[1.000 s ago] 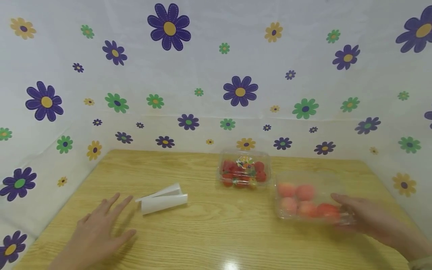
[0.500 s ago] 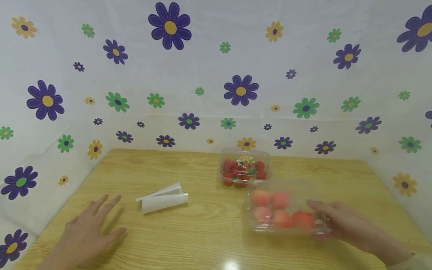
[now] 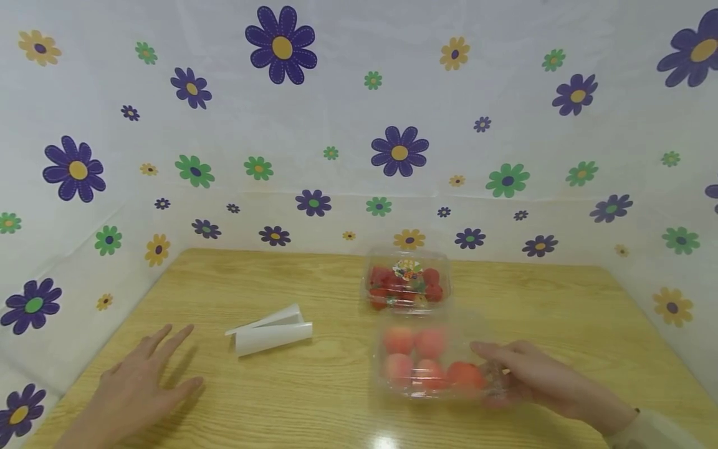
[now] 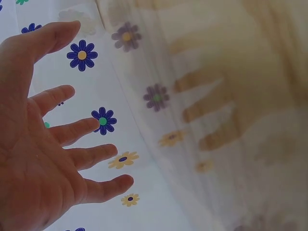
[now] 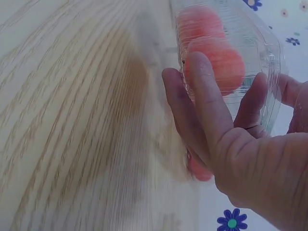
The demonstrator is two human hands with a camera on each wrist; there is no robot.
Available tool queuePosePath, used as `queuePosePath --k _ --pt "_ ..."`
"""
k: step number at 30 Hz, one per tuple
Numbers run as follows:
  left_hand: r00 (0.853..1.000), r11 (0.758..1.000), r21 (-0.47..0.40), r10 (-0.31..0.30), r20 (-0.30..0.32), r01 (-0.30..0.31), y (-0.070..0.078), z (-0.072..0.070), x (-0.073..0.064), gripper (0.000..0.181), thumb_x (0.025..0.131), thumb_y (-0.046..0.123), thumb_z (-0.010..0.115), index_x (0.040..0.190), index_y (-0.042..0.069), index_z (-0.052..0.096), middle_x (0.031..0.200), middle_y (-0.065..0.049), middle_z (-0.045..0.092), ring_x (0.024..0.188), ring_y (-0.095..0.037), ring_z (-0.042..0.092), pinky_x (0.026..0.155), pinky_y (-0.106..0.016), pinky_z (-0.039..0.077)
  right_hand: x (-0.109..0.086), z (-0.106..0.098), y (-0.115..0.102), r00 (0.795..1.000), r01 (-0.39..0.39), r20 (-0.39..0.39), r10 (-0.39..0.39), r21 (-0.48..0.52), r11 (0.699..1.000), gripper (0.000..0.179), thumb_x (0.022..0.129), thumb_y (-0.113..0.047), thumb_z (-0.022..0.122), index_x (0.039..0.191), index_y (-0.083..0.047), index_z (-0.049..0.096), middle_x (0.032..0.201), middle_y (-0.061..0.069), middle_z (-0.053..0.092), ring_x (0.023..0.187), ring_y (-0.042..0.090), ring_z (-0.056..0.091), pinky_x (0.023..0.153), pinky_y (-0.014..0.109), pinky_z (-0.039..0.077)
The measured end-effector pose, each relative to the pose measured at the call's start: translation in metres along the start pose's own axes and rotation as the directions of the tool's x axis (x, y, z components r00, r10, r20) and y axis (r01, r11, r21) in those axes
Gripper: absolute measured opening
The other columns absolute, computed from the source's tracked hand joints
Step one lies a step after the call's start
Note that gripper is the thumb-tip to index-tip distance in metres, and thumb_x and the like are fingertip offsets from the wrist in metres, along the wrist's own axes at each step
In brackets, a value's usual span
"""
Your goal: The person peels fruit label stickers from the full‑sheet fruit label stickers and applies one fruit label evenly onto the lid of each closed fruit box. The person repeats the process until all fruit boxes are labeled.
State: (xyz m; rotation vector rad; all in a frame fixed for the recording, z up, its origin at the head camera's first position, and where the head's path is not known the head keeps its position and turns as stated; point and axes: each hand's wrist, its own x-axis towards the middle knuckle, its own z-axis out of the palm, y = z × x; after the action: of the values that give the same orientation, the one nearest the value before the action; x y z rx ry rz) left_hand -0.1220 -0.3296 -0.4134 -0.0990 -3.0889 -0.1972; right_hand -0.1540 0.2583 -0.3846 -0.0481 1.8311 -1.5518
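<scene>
A clear plastic clamshell box with several round, pinkish-red, peach-like fruits is held up just above the table, right of the middle. My right hand grips its right end, thumb on top. In the right wrist view, fingers of that hand lie under the box, which is apart from the wood. At left, my left hand hovers over the table with its fingers spread and holds nothing; its bare palm fills the side of the left wrist view. Nearest to it is a curled white sheet.
Behind the held box, a second clear clamshell of strawberries with a round label stands on the wooden table. A white, flower-printed cloth encloses the table's back and sides.
My right hand has carried the box of round fruits leftward and a little nearer to me. The left hand has drawn slightly back to the left. Strawberries and white sheet stayed put.
</scene>
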Motion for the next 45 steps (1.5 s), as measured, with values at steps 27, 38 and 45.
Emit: queuePosePath --k 27,38,45 --pt "1.0 1.0 0.015 -0.005 0.001 0.005 -0.013 -0.006 0.002 0.095 0.087 0.063 0.071 0.156 0.008 0.034 0.149 -0.042 0.037 0.125 -0.067 0.044 0.076 -0.082 0.046 0.015 0.029 0.001 1.0 0.025 -0.008 -0.026 -0.155 0.988 0.062 0.105 -0.052 0.049 0.089 0.002 0.074 0.074 -0.004 0.072 0.069 0.006 0.067 0.077 0.034 0.064" --pt "1.0 1.0 0.01 0.002 -0.01 -0.002 -0.014 -0.005 0.002 0.095 0.087 0.061 0.072 0.156 0.009 0.034 0.149 -0.042 0.037 0.125 -0.069 0.044 0.073 -0.081 0.047 0.012 0.026 0.004 1.0 0.013 0.003 -0.012 -0.224 0.975 0.066 0.106 -0.053 0.047 0.083 0.003 0.073 0.073 0.0 0.072 0.073 0.011 0.068 0.073 0.033 0.064" --pt "1.0 1.0 -0.015 0.016 0.01 -0.016 -0.01 -0.006 0.002 0.095 0.089 0.061 0.071 0.158 0.009 0.031 0.151 -0.042 0.035 0.125 -0.069 0.043 0.074 -0.08 0.048 0.008 0.018 0.007 1.0 -0.001 0.001 0.002 -0.206 0.979 0.07 0.108 -0.055 0.04 0.098 0.006 0.074 0.093 0.015 0.078 0.084 0.023 0.076 0.075 0.041 0.065"
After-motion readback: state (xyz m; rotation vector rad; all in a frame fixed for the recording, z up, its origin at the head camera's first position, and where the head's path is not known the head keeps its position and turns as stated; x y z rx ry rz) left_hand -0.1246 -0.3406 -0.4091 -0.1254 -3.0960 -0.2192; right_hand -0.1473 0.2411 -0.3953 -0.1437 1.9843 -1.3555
